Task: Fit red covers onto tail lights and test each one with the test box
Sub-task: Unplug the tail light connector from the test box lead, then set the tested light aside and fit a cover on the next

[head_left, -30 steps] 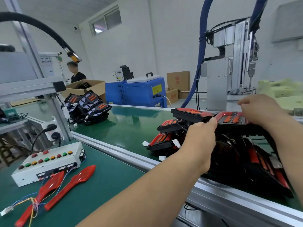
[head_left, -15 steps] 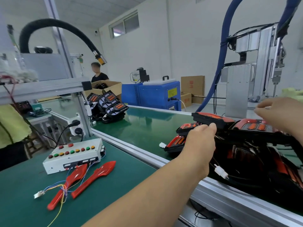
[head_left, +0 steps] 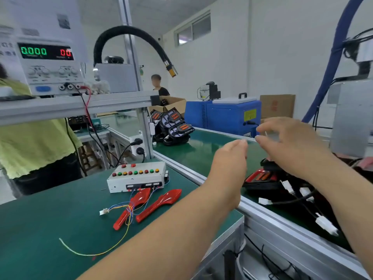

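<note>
Head view: both hands hang in the air above the green conveyor belt (head_left: 201, 150), touching nothing. The right hand (head_left: 290, 146) has loosely curved, spread fingers with a gap between thumb and forefinger, and I can make out nothing in it, though it is blurred. The left hand (head_left: 228, 164) shows its back with the fingers pointing away, so I cannot tell whether it is open or closed.

Just below the hands, at the right on the belt, lies a heap of black tail lights (head_left: 260, 178) with orange-red inserts. Their white connectors (head_left: 326, 225) trail loose on black leads. A second heap of lights (head_left: 173, 126) sits farther along the belt, by a blue machine.

On the near green work table (head_left: 50, 219), the white test box (head_left: 137, 176) with its row of coloured buttons stands to the left of the belt. Two red covers (head_left: 159, 205) lie loose side by side just in front of it. The box's coloured wire lead ends in a small plug (head_left: 105, 211) lying free on the mat. The power supply (head_left: 48, 65) on the shelf at far left reads zeros.

By my reading, little of this cycle is done. No light is on the table, neither cover is fitted, and nothing is plugged in. What is left is to bring a light over, fit a cover, connect the plug and run the test. Whether any heaped lights have been tested cannot be told.
</note>
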`<state>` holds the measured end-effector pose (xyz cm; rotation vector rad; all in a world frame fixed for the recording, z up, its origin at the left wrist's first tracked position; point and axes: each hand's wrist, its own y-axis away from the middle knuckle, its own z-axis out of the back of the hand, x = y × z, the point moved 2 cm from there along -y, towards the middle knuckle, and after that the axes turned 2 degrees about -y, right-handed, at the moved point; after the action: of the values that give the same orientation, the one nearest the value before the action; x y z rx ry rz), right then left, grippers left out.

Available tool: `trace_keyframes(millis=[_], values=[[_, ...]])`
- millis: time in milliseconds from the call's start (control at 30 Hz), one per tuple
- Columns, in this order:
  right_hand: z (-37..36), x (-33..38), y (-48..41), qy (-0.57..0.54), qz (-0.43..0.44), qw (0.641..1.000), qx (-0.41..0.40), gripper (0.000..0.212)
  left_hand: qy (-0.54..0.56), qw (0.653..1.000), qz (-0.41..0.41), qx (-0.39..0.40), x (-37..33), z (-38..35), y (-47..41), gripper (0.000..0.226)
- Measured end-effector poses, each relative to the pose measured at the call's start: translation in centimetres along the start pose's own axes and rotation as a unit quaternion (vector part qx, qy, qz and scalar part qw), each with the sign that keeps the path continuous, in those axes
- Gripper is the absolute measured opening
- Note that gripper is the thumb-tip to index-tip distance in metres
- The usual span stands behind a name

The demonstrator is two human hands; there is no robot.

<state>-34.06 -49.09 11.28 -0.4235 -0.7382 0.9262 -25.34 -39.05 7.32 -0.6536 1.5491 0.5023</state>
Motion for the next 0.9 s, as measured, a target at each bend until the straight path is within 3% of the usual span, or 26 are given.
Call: trace_keyframes(millis=[133,333,700,900], values=[[-3.3,3.4,-0.5,-0.031,0.044,0.998,0.025,0.028,-0.003,0.999,-0.017,-0.050,-0.3,3.9,0.6,0.006],[-6.6,8.5,-0.6,-0.090,0.080,0.991,0.060,0.028,-0.027,0.995,-0.014,-0.098,-0.3,9.2,1.5,0.020],[-13.2,18.4,1.0,-0.183,0.145,0.964,0.129,0.031,-0.060,0.972,-0.061,-0.221,-0.6,20.4,4.4,0.019],[-17.6,23.6,2.4,-0.224,0.176,0.943,0.174,0.039,-0.064,0.953,-0.052,-0.293,0.4,26.9,6.4,0.035]])
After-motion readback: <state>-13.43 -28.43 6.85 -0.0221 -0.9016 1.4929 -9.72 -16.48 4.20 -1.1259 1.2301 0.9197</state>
